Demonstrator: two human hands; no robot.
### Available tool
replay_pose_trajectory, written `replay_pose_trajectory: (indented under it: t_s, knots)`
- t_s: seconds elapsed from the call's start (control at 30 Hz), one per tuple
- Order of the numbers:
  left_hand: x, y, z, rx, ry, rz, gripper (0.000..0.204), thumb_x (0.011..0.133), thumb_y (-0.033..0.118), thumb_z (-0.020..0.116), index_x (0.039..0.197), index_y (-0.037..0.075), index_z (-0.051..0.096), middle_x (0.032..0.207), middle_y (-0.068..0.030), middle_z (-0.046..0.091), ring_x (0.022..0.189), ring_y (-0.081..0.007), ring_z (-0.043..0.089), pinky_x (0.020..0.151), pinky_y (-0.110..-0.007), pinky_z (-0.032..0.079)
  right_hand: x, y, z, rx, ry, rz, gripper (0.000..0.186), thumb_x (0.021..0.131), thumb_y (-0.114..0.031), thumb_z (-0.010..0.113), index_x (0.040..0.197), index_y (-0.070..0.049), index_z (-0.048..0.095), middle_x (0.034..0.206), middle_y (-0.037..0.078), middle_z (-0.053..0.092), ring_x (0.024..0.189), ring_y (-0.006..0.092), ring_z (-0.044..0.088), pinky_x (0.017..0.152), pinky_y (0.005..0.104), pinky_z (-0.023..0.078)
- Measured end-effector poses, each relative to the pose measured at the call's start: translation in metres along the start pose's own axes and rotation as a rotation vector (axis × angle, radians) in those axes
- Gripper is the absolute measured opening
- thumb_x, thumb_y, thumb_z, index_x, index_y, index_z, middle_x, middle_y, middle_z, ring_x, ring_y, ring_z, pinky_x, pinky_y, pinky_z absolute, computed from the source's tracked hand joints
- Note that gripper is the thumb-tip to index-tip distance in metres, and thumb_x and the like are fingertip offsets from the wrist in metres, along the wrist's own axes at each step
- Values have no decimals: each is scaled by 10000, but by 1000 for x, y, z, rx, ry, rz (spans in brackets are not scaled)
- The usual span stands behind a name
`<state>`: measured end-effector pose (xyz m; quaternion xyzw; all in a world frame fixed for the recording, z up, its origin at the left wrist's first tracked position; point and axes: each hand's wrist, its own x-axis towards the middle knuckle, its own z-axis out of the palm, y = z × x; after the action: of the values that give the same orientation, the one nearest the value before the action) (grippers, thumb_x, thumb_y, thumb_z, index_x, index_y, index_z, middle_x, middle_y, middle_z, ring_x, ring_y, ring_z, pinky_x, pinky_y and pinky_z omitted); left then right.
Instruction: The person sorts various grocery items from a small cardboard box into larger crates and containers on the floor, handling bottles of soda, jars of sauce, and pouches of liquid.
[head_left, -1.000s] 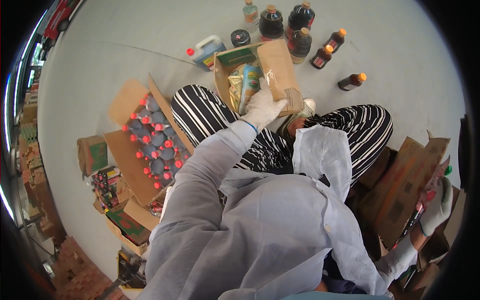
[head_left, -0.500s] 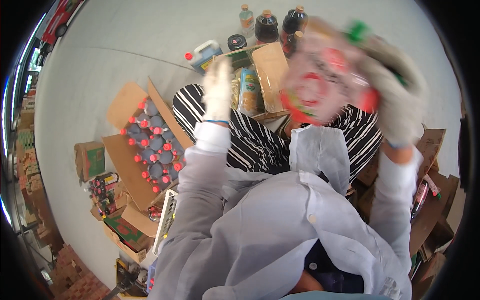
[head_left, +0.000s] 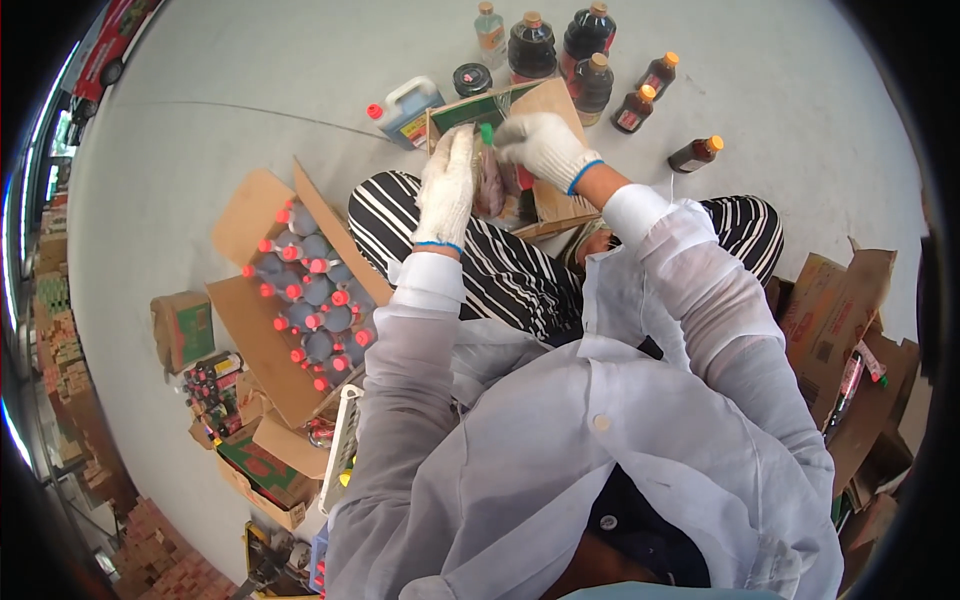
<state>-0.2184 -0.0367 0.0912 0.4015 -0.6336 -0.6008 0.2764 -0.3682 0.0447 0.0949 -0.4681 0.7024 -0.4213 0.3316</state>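
My right hand point(head_left: 545, 148), in a white knit glove with a blue cuff edge, reaches into an open cardboard box point(head_left: 562, 104) in front of my knees. Its fingers close on the upper part of a soft, pinkish pouch point(head_left: 489, 188) with a green cap. The pouch stands nearly edge-on inside the box, and part of it is behind the hand. My left hand point(head_left: 447, 190), gloved alike, rests at the box's left side, its fingers stretched out and close together. Nothing shows in that hand.
Several dark bottles point(head_left: 532, 45) stand beyond the box and to its right. A blue jug point(head_left: 407, 108) and a black-lidded jar point(head_left: 472, 79) stand behind it. On the left, an open carton point(head_left: 240, 345) holds several red-capped bottles. Torn cardboard point(head_left: 825, 310) lies at the right.
The pouch has come down from the upper right into the box, carried by my right hand. My left hand stays at the box's left side. Bottles at the right are uncovered.
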Motion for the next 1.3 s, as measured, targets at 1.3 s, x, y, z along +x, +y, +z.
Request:
replay_pose_trajectory:
  t_s: [1.3]
  knots:
    - [65,-118,55,1576,-650,361,481,974,371,397,1368,107,478,1407,-47,469,1275,-207,429,1048,-393,325,-276,-114,-300,-495,961,-133,281,853,-93,653,1119,-4,649,1087,102,681,963,141,657,817,284,538]
